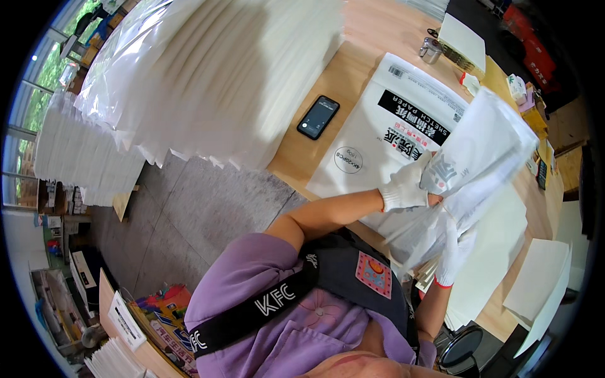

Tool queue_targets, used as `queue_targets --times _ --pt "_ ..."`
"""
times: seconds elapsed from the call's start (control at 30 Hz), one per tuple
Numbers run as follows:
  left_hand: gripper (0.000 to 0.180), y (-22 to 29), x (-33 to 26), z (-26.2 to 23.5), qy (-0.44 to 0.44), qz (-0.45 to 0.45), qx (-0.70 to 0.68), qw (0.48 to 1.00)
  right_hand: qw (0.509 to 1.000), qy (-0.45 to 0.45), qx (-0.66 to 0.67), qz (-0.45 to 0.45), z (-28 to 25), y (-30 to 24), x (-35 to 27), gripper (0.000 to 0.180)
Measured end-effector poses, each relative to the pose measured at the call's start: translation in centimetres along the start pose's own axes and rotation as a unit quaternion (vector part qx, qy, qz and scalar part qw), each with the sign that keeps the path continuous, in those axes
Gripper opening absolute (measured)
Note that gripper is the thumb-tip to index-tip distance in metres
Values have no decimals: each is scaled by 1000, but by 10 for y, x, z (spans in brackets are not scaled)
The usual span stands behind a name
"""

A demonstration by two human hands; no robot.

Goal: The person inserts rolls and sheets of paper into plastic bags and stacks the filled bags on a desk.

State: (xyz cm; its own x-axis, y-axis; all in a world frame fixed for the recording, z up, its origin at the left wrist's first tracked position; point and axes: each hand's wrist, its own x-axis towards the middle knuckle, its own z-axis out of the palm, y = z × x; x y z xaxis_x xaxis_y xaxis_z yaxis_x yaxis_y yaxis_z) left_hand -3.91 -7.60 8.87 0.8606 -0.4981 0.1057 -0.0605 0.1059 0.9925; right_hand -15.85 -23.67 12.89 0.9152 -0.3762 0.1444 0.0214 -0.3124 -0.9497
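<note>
I hold a translucent white plastic bag (488, 148) with printing on it, lifted and crumpled above the table's right part. My left hand (408, 184), in a white knit glove with bare fingertips, is closed on the bag's near left side. Lower down, my right hand (455, 252), in a similar glove with a red cuff edge, has its fingers closed at the bag's gathered edge. Beneath and beside the bag lies a flat printed paper package (359, 135) with black blocks of print. White paper sheets (491, 258) lie to the right, partly under the bag.
A phone (318, 117) lies left of the package on the wooden table (293, 154). Tall stacks of white sheets (208, 69) under plastic rise at the left. A metal jar (430, 50), a paper pad (463, 41) and a calculator (542, 174) sit along the far and right sides.
</note>
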Motion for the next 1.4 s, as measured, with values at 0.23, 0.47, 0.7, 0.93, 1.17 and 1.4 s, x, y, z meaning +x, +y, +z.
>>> queue_targets --times 0.23,0.47,0.7,0.93,1.17,1.4 --pt "95 14 -28 -53 -43 27 63 997 993 -103 8 57 22 48 -14 34" --pt "89 5 -24 -58 -193 58 38 979 951 -283 -66 106 4 62 -25 43" --pt "73 -25 -50 -38 -200 58 -152 966 928 -289 -72 224 -32 112 -82 60" --pt "68 -33 -54 -50 -186 28 -224 956 924 -281 -51 254 -67 160 -96 50" --pt "77 -19 -60 -72 -195 -18 -99 976 939 -266 -12 216 -33 88 -50 54" --pt "59 -12 -56 -78 -222 -53 -117 967 938 -271 -32 213 -31 78 -46 58"
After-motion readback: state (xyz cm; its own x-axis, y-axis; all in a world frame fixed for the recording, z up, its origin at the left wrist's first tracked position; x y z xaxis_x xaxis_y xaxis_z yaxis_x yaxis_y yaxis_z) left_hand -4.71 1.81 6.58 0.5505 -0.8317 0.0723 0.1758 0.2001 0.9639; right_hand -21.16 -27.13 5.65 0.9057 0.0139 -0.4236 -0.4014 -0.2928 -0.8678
